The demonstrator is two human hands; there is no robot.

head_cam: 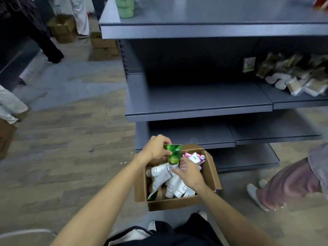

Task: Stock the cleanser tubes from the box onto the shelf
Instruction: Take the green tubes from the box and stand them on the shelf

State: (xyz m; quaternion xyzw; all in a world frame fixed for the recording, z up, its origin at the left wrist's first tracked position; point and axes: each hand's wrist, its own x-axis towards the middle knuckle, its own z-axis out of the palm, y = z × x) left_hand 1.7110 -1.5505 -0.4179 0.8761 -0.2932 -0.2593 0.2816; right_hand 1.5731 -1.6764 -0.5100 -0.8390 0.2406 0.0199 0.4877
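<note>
An open cardboard box (211, 167) stands on the floor in front of the grey shelf unit (198, 102). Several white cleanser tubes (175, 185) lie jumbled inside it, with pink-and-white ones (195, 157) at the far side. My left hand (156, 148) grips a green tube (173, 154) upright above the box's far edge. Over the white tubes, my right hand (189, 172) reaches into the box with fingers spread, touching a tube below the green one. Whether it holds one is hidden.
The middle shelf holds packets (292, 73) at the right. Green bottles (126, 8) stand on the top shelf. A person's leg and shoes (276, 189) are close at the right. Other people and cardboard boxes (63, 27) are at the left and back.
</note>
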